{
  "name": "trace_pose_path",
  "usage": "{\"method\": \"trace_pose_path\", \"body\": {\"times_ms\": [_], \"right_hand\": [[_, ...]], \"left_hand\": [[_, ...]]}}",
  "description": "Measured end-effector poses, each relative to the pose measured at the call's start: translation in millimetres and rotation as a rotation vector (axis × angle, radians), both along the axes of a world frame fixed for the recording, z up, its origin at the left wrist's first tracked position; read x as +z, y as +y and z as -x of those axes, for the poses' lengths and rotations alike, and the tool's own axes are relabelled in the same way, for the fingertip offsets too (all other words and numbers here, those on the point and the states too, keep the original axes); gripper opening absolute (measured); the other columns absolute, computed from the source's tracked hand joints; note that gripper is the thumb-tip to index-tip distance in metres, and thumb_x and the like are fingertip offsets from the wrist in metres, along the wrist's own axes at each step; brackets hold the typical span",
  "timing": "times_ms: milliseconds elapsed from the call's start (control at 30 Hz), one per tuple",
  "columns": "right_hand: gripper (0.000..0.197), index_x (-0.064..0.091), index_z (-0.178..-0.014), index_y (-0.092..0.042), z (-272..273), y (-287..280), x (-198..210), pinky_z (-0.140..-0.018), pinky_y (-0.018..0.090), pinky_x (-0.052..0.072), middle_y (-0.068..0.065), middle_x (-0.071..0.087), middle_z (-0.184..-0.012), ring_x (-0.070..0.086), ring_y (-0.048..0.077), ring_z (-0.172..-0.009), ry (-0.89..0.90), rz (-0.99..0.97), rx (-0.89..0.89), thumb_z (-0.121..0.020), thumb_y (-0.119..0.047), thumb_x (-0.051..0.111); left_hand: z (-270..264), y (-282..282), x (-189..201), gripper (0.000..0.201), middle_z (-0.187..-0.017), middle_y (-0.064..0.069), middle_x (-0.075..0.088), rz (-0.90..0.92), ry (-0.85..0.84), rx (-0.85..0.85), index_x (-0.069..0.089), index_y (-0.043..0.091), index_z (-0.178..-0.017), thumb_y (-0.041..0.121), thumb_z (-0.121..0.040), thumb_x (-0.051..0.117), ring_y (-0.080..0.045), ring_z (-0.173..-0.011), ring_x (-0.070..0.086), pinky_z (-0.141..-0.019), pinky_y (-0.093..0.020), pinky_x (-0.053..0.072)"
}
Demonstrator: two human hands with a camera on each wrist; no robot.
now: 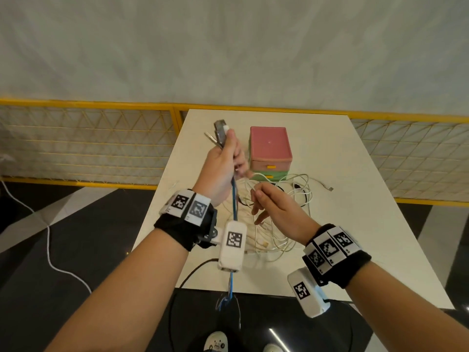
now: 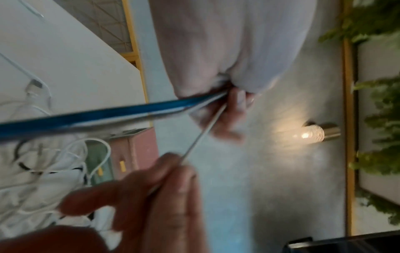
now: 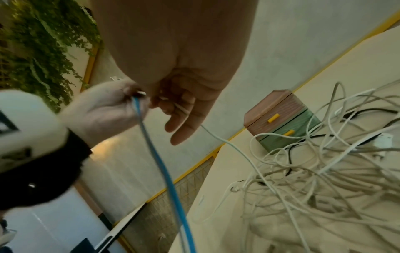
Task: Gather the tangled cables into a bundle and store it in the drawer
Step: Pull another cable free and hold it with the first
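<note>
1. Pale, softly patterned wall at the back, with a yellow mesh fence (image 1: 101, 138) running along it and a white table (image 1: 368, 199) pushed up against that.
2. On the table sits a little drawer box (image 1: 270, 146): pink unit on top, green one underneath, each with a yellow handle, both drawers closed as far as I can see.
3. Right in front of the box is the tangle of cables (image 1: 276, 224), mostly white with a couple of black ones mixed in, spread loose over the tabletop. One loop leans on the green drawer front.
4. Left hand (image 1: 223, 171) is raised above the table, fist closed round a blue cable (image 1: 234, 199) plus a few plug ends that stick out of the top of the fist. The blue cable hangs straight down past the table edge.
5. Right hand (image 1: 276, 212) is just beside it and lower, thumb and forefinger pinching a thin white cable (image 3: 227, 142); the other fingers are loosely spread. That white strand runs from the pinch up to the left fist and down into the tangle.
6. Greenery (image 3: 43, 42) hangs on a wall in the wrist views.
</note>
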State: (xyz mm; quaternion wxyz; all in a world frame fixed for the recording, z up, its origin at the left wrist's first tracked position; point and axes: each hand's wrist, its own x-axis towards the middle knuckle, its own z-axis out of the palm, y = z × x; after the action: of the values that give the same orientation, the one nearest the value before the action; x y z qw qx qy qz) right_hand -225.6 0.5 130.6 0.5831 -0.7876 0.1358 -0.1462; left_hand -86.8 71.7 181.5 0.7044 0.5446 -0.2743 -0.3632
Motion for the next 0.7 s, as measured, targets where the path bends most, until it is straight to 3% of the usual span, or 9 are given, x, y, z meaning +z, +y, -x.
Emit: {"method": "trace_pose_path", "body": {"times_ms": [100,200,267,333,400,500,567,633,700], "right_hand": [[0.026,0.05,-0.081,-0.01,0.8,-15.6,-13.6,-0.075,0.05,0.057,0.0,0.05,-0.078,0.058,0.016,-0.075,0.101,0.013,0.041,-0.102,-0.019,0.036],[0.028,0.051,-0.081,-0.013,6.0,-36.1,-35.0,-0.089,0.051,0.052,0.0,0.058,-0.078,0.066,0.023,-0.085,0.256,0.044,0.039,-0.101,-0.03,0.039],[0.03,0.054,-0.079,-0.02,7.7,-46.2,-42.5,-0.094,0.052,0.049,0.0,0.063,-0.081,0.067,0.025,-0.094,0.301,0.087,0.006,-0.098,-0.04,0.042],[0.03,0.056,-0.077,-0.023,5.3,-52.6,-38.5,-0.092,0.053,0.049,0.007,0.064,-0.084,0.064,0.031,-0.095,0.29,0.116,-0.07,-0.096,-0.044,0.045],[0.03,0.056,-0.073,-0.024,2.0,-57.5,-26.9,-0.077,0.046,0.052,0.012,0.058,-0.077,0.061,0.032,-0.078,0.24,0.149,-0.172,-0.094,-0.044,0.049],[0.027,0.064,-0.068,-0.03,-3.7,-59.8,-2.4,-0.063,0.027,0.039,0.003,0.056,-0.067,0.045,0.009,-0.059,0.098,0.187,-0.276,-0.092,-0.038,0.055],[0.025,0.067,-0.067,-0.029,-8.5,-58.2,16.7,-0.06,0.02,0.036,0.005,0.06,-0.069,0.043,0.0,-0.054,0.007,0.202,-0.284,-0.091,-0.032,0.059],[0.023,0.066,-0.068,-0.024,-13.4,-54.9,35.2,-0.064,0.026,0.042,0.004,0.059,-0.071,0.055,0.004,-0.066,-0.065,0.247,-0.26,-0.09,-0.028,0.062],[0.021,0.066,-0.071,-0.014,-18.0,-53.5,47.6,-0.078,0.036,0.047,0.014,0.059,-0.079,0.062,0.014,-0.087,-0.109,0.3,-0.216,-0.09,-0.024,0.063]], "left_hand": [[-13.7,3.0,26.9,0.044,-0.051,0.009,0.023,0.075,-0.005,0.04,0.038,0.02,-0.068,0.044,-0.104,0.031,-0.007,-0.041,0.016,-0.036,-0.019,0.017],[-24.9,11.1,50.2,0.031,-0.047,0.011,0.021,0.129,-0.073,0.047,0.056,0.019,-0.078,0.032,-0.104,0.044,-0.005,-0.037,0.015,-0.035,-0.02,0.013],[-26.7,17.8,57.6,0.014,-0.046,0.012,0.019,0.125,-0.158,0.008,0.068,0.018,-0.099,0.02,-0.1,0.054,-0.005,-0.037,0.014,-0.036,-0.02,0.013],[-25.3,21.6,57.2,0.022,-0.046,0.012,0.019,0.059,-0.198,-0.055,0.07,0.016,-0.114,0.02,-0.099,0.054,-0.006,-0.038,0.014,-0.037,-0.021,0.012],[-23.1,23.4,53.6,0.033,-0.046,0.01,0.022,-0.024,-0.204,-0.145,0.073,0.013,-0.11,0.031,-0.103,0.046,-0.007,-0.039,0.013,-0.038,-0.023,0.011],[-19.8,27.2,46.1,0.043,-0.049,0.0,0.046,-0.135,-0.219,-0.278,0.076,0.013,-0.102,0.036,-0.104,0.039,-0.009,-0.04,0.016,-0.039,-0.024,0.01],[-13.8,28.1,41.0,0.036,-0.063,-0.009,0.065,-0.21,-0.258,-0.301,0.069,0.023,-0.119,0.036,-0.104,0.039,-0.009,-0.04,0.019,-0.038,-0.021,0.014],[-4.1,25.3,36.6,0.03,-0.076,-0.013,0.074,-0.274,-0.323,-0.296,0.054,0.039,-0.129,0.037,-0.105,0.036,-0.011,-0.041,0.021,-0.038,-0.021,0.018],[4.2,18.6,31.8,0.02,-0.084,-0.016,0.076,-0.315,-0.377,-0.298,0.049,0.045,-0.117,0.039,-0.105,0.034,-0.015,-0.043,0.022,-0.043,-0.026,0.019]]}}
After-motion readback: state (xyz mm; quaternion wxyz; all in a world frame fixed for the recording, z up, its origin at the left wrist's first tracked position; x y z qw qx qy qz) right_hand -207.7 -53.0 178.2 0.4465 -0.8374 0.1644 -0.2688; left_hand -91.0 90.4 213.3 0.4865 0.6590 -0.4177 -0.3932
